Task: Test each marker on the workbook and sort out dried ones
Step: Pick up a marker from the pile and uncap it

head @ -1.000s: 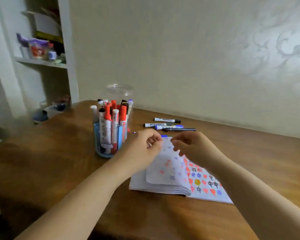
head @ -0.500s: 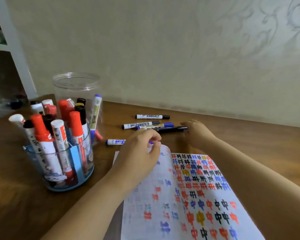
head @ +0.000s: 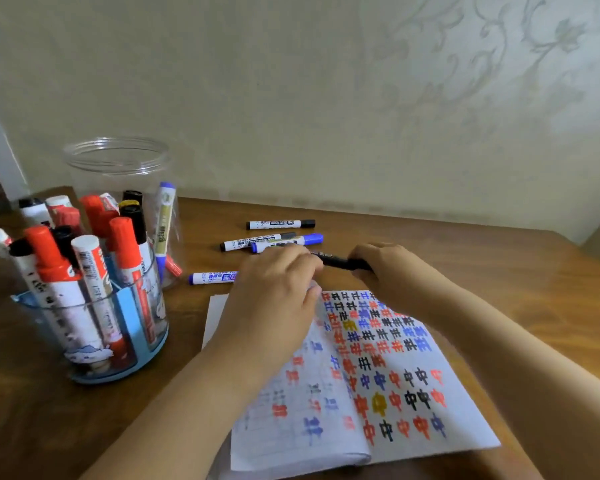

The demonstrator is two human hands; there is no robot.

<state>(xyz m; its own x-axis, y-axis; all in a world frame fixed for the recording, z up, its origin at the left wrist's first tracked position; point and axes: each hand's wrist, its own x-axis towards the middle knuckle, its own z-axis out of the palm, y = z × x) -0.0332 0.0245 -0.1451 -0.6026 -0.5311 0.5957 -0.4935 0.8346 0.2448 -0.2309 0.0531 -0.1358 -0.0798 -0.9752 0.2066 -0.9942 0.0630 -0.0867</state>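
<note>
The open workbook (head: 448, 412) lies on the wooden table (head: 520, 285), its pages full of red, blue and black test marks. Just beyond its top edge, my right hand (head: 390, 271) grips a black marker (head: 338, 261) by its right end and holds it level. My left hand (head: 274, 296) rests over the workbook's left page, and its curled fingers close on the marker's left end. Behind the hands several loose markers lie on the table: a black-capped one (head: 280, 223), another white one (head: 248, 242), a blue-capped one (head: 300, 240) and a blue one (head: 211, 277).
A blue round holder (head: 125, 370) crammed with red, black and white markers stands at the left. Behind it is a clear plastic jar (head: 116, 157) with a blue marker (head: 163, 230) inside. A papered wall runs along the table's far edge.
My right hand reached to the loose markers and picked up the black one. My left hand let go of the page and came up to the marker's left end. The view moved closer.
</note>
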